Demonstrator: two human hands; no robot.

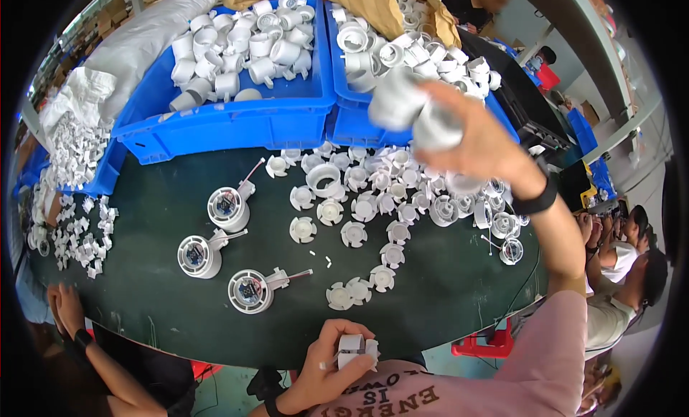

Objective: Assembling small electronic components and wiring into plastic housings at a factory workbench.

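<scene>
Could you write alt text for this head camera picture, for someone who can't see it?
A person's right hand lifts blurred white plastic parts over blue bins, while the left hand holds a small white piece near the dark table.

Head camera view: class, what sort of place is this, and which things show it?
Probably a factory assembly bench: blue bins heaped with white plastic housings, identical parts spread over a dark table, and other workers' hands nearby.
</scene>
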